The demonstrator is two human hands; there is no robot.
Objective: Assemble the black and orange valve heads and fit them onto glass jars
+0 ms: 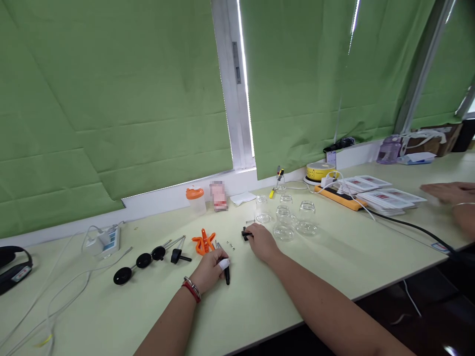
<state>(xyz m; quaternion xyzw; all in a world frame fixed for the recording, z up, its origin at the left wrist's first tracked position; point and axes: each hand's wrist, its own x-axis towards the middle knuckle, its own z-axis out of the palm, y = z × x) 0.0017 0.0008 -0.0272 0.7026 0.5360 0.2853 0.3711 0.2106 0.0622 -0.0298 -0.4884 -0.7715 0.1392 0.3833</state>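
Note:
My left hand (208,271) is closed around a slim black-handled tool (227,278), whose lower end sticks out below the fingers; a thin silvery piece shows above them. A white covering is on the thumb. To the right, the fingers of my right hand (262,242) pinch a small black part (245,234) on the table. Just beyond it lies a coil spring (250,222). Orange plastic clamp-like pieces (204,242) lie behind my left hand, and a few tiny metal bits (230,245) sit between the hands.
Several clear glass cups (307,215) stand beyond my right hand. Black round-ended parts (144,260) and cables lie left. An orange-lidded cup (196,200) is at the back. Rightward are an orange power strip (341,199), stacked printed sheets (386,199) and another person's hand (451,192).

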